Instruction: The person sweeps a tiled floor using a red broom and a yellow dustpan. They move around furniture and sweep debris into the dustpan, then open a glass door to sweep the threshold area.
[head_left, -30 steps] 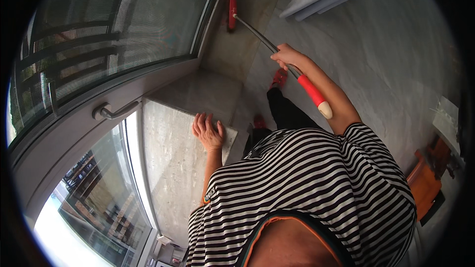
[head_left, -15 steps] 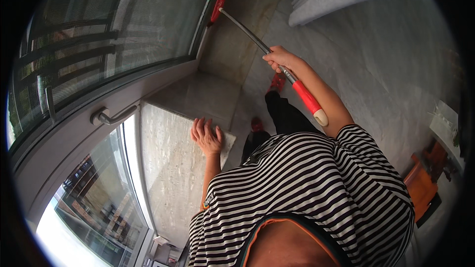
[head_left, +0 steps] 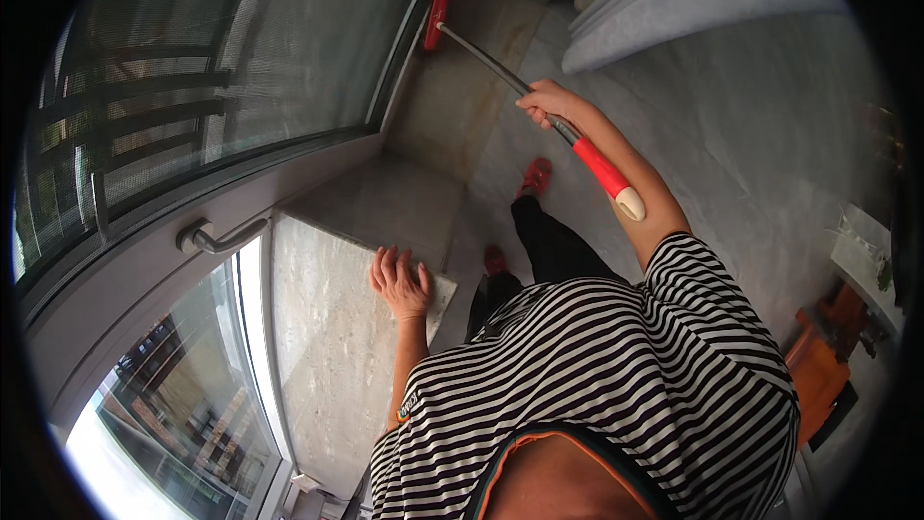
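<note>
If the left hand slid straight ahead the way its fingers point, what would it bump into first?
Probably the window frame. The left hand lies flat on the stone sill, fingers toward it; depth is unclear.

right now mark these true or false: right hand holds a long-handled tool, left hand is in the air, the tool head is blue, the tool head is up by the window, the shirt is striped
1. The right hand holds a long-handled tool. True.
2. The left hand is in the air. False: it rests flat on the stone ledge.
3. The tool head is blue. False: it is red.
4. The tool head is up by the window. True: it lies at the edge of the pane.
5. The shirt is striped. True: black and white.
</note>
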Demonstrator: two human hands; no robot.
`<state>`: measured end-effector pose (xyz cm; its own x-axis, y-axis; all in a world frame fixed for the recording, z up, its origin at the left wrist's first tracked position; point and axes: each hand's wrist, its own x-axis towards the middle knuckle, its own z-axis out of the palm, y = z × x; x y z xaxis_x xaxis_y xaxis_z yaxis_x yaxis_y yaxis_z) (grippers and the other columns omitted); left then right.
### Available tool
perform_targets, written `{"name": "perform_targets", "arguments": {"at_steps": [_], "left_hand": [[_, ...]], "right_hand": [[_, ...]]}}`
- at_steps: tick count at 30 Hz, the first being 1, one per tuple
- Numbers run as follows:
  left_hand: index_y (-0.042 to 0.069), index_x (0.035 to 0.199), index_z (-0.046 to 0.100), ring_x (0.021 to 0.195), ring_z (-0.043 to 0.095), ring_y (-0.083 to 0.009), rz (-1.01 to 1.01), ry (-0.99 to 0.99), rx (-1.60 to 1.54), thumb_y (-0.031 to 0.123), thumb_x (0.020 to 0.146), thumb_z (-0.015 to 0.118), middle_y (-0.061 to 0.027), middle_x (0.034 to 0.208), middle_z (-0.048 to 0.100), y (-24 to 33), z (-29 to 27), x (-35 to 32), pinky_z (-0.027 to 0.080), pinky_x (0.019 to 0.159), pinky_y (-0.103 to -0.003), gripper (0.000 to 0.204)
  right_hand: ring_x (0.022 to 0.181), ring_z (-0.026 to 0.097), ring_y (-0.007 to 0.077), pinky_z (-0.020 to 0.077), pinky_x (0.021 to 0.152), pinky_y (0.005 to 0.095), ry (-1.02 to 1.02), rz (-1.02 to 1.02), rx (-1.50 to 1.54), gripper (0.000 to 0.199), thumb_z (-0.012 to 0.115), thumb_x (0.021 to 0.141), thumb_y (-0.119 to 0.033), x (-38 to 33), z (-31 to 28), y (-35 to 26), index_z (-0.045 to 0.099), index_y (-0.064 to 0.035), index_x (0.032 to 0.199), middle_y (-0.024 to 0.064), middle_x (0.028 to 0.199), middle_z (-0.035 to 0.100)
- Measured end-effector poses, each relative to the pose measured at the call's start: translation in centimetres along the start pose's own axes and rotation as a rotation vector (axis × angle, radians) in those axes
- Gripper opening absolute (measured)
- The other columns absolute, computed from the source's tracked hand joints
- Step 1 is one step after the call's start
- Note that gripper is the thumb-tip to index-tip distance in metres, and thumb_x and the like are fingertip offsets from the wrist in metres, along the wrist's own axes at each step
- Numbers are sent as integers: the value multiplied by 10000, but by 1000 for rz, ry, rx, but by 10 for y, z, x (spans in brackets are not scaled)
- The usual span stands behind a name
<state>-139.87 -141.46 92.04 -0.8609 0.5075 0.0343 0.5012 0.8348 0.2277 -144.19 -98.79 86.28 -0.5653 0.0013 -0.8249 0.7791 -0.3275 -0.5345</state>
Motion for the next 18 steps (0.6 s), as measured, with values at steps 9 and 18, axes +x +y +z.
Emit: {"name": "perform_targets", "arguments": {"at_steps": [9, 18], "left_hand": [[119, 1000, 592, 1210, 385, -277, 0, 8, 4, 286, 763, 568, -69, 1159, 502, 3, -1, 3, 245, 1023, -456, 290], [125, 966, 601, 1204, 387, -279, -42, 12, -72, 271, 703, 611, -82, 1134, 503, -1, -4, 1, 261, 1009, -463, 301]], "right_hand": [[427, 385, 57, 292, 338, 230, 99, 16, 77, 195, 577, 837, -91, -7, -41, 43, 409, -76, 738, 2, 590, 420], [406, 384, 52, 291, 336, 229, -20, -57, 136, 227, 584, 840, -139, -11, -45, 9, 418, -89, 693, -20, 540, 407]]}}
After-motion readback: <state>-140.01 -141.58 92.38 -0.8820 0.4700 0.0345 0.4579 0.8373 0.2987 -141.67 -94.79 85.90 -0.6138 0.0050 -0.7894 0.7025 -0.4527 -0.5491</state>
